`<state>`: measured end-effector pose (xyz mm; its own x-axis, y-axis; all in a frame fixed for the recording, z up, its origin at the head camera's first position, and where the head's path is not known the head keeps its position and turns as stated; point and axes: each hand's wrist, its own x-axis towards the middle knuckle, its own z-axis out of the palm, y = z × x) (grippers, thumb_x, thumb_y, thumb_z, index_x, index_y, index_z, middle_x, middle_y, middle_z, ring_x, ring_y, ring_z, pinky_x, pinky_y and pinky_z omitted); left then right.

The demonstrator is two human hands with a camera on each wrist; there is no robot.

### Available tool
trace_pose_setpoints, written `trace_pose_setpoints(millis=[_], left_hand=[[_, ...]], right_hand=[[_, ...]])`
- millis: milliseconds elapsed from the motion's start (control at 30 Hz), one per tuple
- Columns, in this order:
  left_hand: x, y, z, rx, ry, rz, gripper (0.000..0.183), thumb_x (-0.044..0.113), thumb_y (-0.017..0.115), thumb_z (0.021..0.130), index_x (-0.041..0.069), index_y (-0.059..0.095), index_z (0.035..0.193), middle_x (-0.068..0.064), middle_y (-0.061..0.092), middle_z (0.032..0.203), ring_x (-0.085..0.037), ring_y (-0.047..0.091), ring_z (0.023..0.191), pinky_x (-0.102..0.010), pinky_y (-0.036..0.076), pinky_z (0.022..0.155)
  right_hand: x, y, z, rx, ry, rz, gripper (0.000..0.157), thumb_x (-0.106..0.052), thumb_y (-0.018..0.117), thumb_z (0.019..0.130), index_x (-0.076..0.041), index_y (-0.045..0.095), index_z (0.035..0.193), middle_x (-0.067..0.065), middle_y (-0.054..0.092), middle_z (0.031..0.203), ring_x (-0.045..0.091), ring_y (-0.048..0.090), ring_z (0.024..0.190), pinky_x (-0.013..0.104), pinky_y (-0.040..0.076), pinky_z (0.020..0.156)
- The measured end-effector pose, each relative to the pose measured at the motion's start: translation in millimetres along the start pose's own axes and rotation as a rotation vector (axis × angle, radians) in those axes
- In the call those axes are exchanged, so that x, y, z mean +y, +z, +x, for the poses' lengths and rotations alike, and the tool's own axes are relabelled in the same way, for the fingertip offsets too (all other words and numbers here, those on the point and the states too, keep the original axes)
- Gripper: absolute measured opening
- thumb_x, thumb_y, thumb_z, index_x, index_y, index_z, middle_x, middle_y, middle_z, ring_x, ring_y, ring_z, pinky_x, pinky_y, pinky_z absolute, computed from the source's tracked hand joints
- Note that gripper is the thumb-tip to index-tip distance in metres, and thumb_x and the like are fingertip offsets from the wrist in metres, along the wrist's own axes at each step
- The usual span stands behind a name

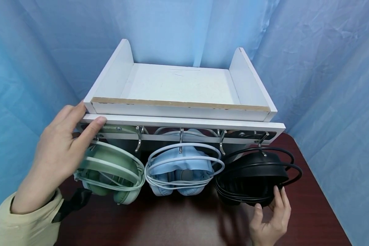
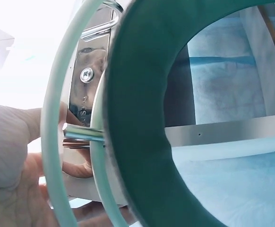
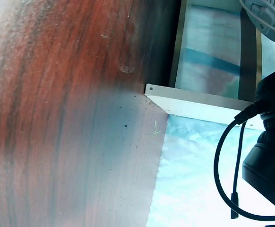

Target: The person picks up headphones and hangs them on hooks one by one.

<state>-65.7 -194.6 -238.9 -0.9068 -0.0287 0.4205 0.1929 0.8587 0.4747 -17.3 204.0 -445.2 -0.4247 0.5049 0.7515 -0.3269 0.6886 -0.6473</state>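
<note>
A white wooden shelf (image 1: 181, 110) with a row of metal hooks carries three headphones. My left hand (image 1: 56, 147) holds its left end, thumb on the front edge and fingers round the side. Beneath that hand hang green headphones (image 1: 110, 166) with a coiled pale cable; they also fill much of the left wrist view. Blue headphones (image 1: 184, 160) hang in the middle. On the right are black headphones (image 1: 261, 165) with a looped black cable (image 3: 219, 161). My right hand (image 1: 272, 218) has its fingertips at their lower right edge, thumb apart; the right wrist view barely catches this hand.
The shelf stands on a dark red-brown wooden table (image 1: 184, 222). Blue curtains (image 1: 178, 27) hang behind and at both sides. Bare hooks (image 1: 139, 138) stick out between the headphones. A black strap (image 1: 72, 205) sits at my left cuff.
</note>
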Motion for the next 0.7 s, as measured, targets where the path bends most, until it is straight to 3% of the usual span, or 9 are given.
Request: trace_pose_setpoints(millis=[267, 467, 700], left_hand=[[-1.4, -1.1, 1.1, 0.004, 0.02, -0.012, 0.046, 0.035, 0.05, 0.095, 0.016, 0.046, 0.136, -0.019, 0.053, 0.112, -0.031, 0.049, 0.087, -0.04, 0.033, 0.066], [-0.8, -0.4, 1.4, 0.022, 0.017, -0.029, 0.048, 0.035, 0.053, 0.094, 0.015, 0.046, 0.137, -0.019, 0.053, 0.113, -0.032, 0.05, 0.089, -0.039, 0.033, 0.069], [0.7, 0.7, 0.9, 0.073, 0.006, -0.075, 0.052, 0.032, 0.057, 0.092, 0.02, 0.042, 0.14, -0.019, 0.055, 0.118, -0.033, 0.053, 0.095, -0.022, 0.032, 0.072]], right_hand=[[-20, -0.2, 8, 0.092, 0.093, -0.006, 0.039, -0.02, 0.054, 0.086, 0.008, 0.059, 0.114, 0.017, 0.055, 0.122, 0.007, 0.051, 0.112, 0.005, 0.041, 0.077], [-19, -0.8, 10, 0.148, 0.148, -0.017, 0.037, -0.017, 0.055, 0.084, 0.008, 0.057, 0.111, -0.002, 0.055, 0.122, 0.008, 0.051, 0.111, 0.007, 0.043, 0.077], [-14, -2.3, 8, 0.167, 0.163, -0.008, 0.037, -0.019, 0.057, 0.085, 0.008, 0.058, 0.11, -0.004, 0.054, 0.122, 0.007, 0.052, 0.106, 0.011, 0.042, 0.079]])
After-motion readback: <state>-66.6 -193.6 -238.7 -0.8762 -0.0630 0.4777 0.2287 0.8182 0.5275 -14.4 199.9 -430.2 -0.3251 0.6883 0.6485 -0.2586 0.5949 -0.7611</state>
